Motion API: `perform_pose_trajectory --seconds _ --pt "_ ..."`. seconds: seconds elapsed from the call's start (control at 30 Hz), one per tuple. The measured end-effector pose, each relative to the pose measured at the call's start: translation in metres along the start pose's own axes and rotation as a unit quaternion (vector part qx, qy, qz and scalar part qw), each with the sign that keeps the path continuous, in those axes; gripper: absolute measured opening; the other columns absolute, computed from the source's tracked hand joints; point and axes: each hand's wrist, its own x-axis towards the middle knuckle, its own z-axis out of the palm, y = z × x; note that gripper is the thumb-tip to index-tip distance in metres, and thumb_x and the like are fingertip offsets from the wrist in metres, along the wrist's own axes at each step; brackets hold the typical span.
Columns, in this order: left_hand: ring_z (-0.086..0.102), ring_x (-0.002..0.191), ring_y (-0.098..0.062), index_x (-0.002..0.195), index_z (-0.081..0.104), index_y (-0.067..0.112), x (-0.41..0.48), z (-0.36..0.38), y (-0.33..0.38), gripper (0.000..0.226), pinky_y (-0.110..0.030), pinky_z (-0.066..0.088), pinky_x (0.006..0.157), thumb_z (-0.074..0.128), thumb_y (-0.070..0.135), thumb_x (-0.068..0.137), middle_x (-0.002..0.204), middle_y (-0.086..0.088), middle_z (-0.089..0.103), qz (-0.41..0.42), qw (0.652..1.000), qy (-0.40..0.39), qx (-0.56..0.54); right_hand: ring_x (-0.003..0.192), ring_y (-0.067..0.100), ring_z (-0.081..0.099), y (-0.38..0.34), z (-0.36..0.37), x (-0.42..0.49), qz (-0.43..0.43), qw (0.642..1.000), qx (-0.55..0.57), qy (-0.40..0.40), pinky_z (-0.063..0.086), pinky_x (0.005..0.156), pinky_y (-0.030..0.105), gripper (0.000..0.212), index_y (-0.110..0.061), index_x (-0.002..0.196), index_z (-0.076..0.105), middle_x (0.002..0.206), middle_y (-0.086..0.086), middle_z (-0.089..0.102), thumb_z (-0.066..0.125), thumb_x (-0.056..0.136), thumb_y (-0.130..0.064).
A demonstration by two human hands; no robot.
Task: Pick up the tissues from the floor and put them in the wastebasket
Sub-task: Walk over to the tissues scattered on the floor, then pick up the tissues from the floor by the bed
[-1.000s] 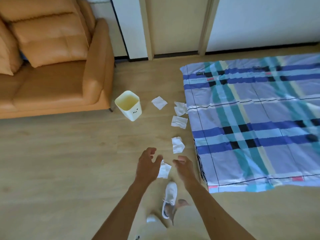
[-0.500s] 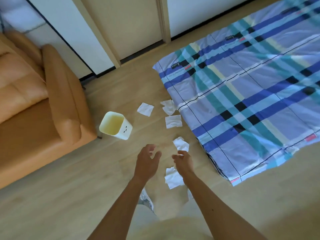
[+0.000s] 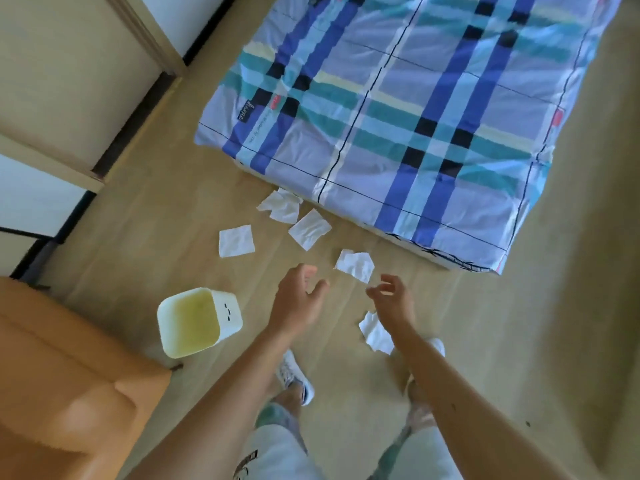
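Note:
Several white tissues lie on the wooden floor. One tissue (image 3: pixel 375 332) is partly under my right wrist, a second tissue (image 3: pixel 356 265) sits just beyond my fingertips, and a third tissue (image 3: pixel 309 229) lies farther out. More lie toward the mattress corner. A pale yellow wastebasket (image 3: pixel 197 322) stands empty to the left of my hands. My left hand (image 3: pixel 298 301) hovers open between the basket and the tissues. My right hand (image 3: pixel 393 297) hovers with curled fingers and holds nothing.
A mattress with a blue, teal and black plaid sheet (image 3: pixel 415 109) lies on the floor beyond the tissues. An orange sofa (image 3: pixel 62 386) fills the lower left, right next to the basket. My feet in white shoes (image 3: pixel 296 377) stand below my hands.
The view has swung and tipped further down over the floor. Both hands stay empty and now sit closer to the tissues, with the basket nearer on the left.

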Motion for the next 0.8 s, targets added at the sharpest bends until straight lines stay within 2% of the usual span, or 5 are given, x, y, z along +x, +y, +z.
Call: perform_pose_trajectory --seconds 0.1,0.23,0.33,0.6,0.8 --pt "0.058 0.116 -0.019 0.124 0.057 0.015 0.025 0.016 -0.043 0.042 -0.035 0.046 0.100 0.058 0.037 0.088 0.126 -0.003 0.062 0.018 0.999 -0.039 0.019 0.098 0.021 0.063 0.036 0.034 0.014 0.000 0.999 -0.048 0.001 0.048 0.067 0.029 0.052 -0.019 0.125 0.054 0.115 0.001 0.061 0.073 0.077 -0.024" --pt "0.058 0.117 -0.017 0.125 0.055 0.016 0.074 0.066 -0.108 0.042 -0.035 0.046 0.100 0.056 0.038 0.089 0.127 -0.003 0.060 0.040 0.995 -0.082 0.049 0.093 0.019 0.066 0.122 0.066 0.064 -0.100 0.965 -0.237 -0.046 0.055 0.079 0.041 0.058 -0.022 0.126 0.052 0.116 -0.001 0.055 0.072 0.072 -0.026" --pt "0.056 0.121 -0.019 0.126 0.055 0.015 0.128 0.125 -0.167 0.044 -0.037 0.046 0.102 0.056 0.037 0.088 0.130 -0.004 0.059 0.066 0.987 -0.123 0.085 0.100 0.024 0.064 0.206 0.082 0.124 -0.131 0.905 -0.396 -0.090 0.053 0.079 0.039 0.064 -0.026 0.131 0.047 0.124 -0.003 0.051 0.068 0.071 -0.028" --pt "0.053 0.123 -0.022 0.126 0.054 0.014 0.297 0.266 -0.280 0.041 -0.043 0.048 0.098 0.055 0.034 0.090 0.131 -0.005 0.057 0.213 0.933 -0.179 0.229 0.119 0.026 0.052 0.394 0.103 0.288 -0.224 0.762 -0.590 -0.146 0.048 0.070 0.035 0.071 -0.020 0.141 0.036 0.141 0.006 0.039 0.062 0.076 -0.011" --pt "0.047 0.120 -0.027 0.126 0.052 0.020 0.385 0.361 -0.334 0.039 -0.049 0.049 0.092 0.050 0.034 0.090 0.130 -0.005 0.051 0.332 0.842 -0.216 0.366 0.100 0.025 0.063 0.488 0.106 0.379 -0.311 0.620 -0.706 -0.145 0.050 0.051 0.032 0.083 -0.020 0.118 0.053 0.131 0.010 0.045 0.079 0.041 -0.005"
